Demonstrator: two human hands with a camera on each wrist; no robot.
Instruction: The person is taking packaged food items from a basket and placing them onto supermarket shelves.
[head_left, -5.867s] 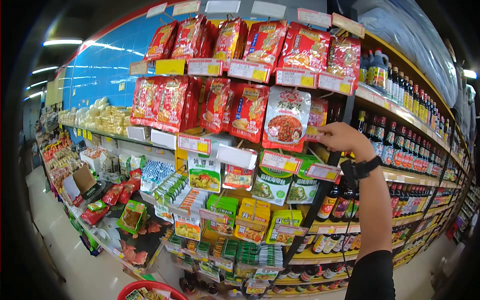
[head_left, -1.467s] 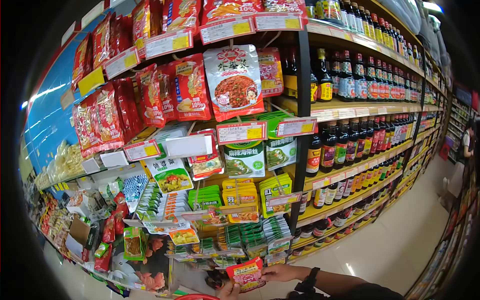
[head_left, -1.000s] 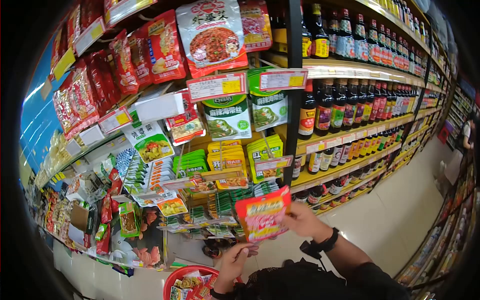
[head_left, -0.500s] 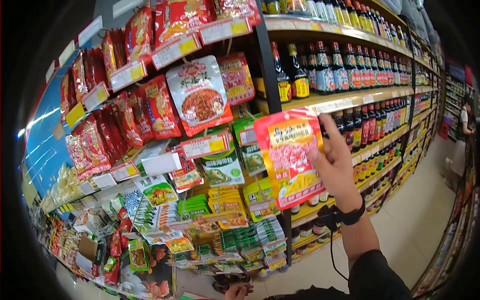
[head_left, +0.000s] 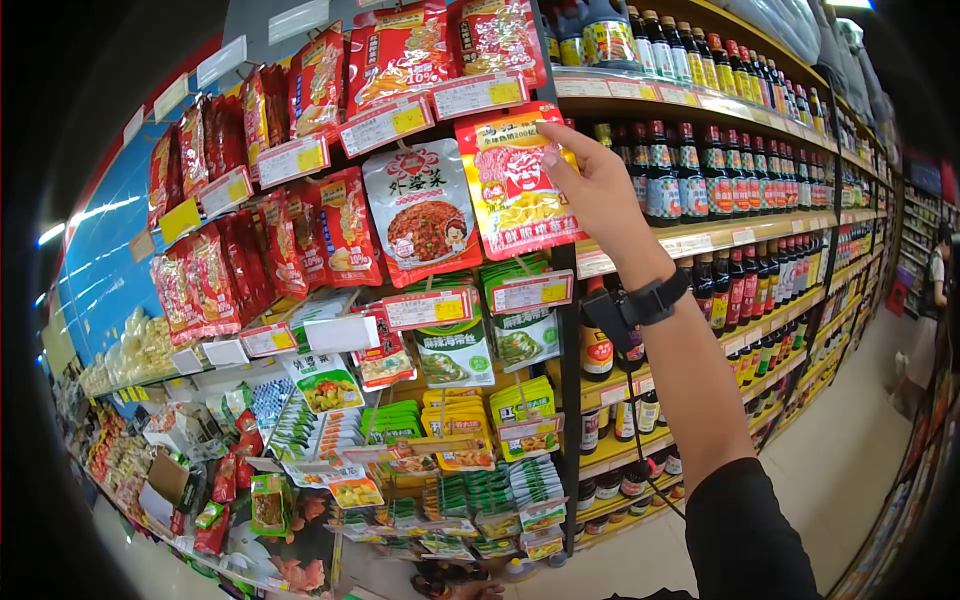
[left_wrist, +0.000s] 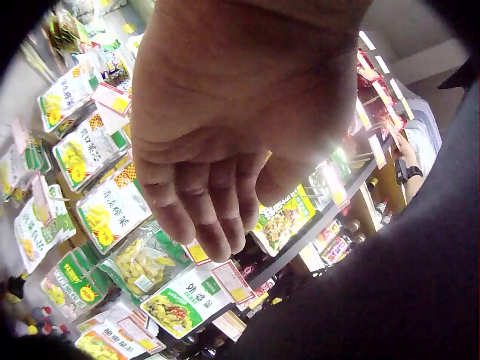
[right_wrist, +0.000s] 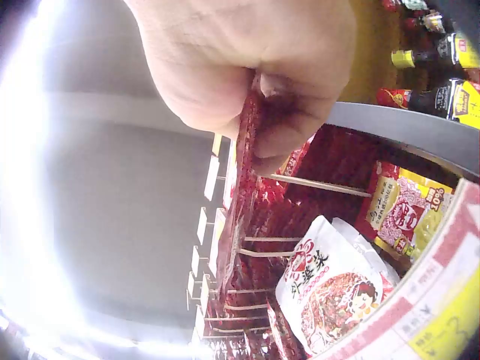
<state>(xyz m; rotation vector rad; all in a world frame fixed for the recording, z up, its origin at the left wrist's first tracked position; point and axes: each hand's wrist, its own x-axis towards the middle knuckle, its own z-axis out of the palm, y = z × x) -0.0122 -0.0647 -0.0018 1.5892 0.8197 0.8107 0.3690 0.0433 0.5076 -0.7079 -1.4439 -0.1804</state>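
Note:
My right hand (head_left: 605,190) pinches a red-and-yellow packet of pickled vegetables (head_left: 510,190) by its upper right edge. The packet is upright, its printed front towards the head camera, beside a silver pouch (head_left: 418,215) on the rack. In the right wrist view this packet shows edge-on between thumb and fingers, near the front of a hanging peg (right_wrist: 322,184). A similar packet (right_wrist: 409,210) hangs further back. My left hand (left_wrist: 247,112) holds nothing, fingers loosely bent, in front of hanging pouches. Only a bit of it shows low in the head view.
Red pouches (head_left: 350,225) hang to the left and above, with price tags (head_left: 430,308) jutting out on the pegs. Green seaweed pouches (head_left: 450,355) hang below. A black upright post (head_left: 572,440) parts the rack from shelves of sauce bottles (head_left: 690,180). Someone stands far right in the aisle.
The left hand has let go of the packet and stayed low. The right hand has lifted the packet from low over the red basket to the rack, beside the silver pouch.

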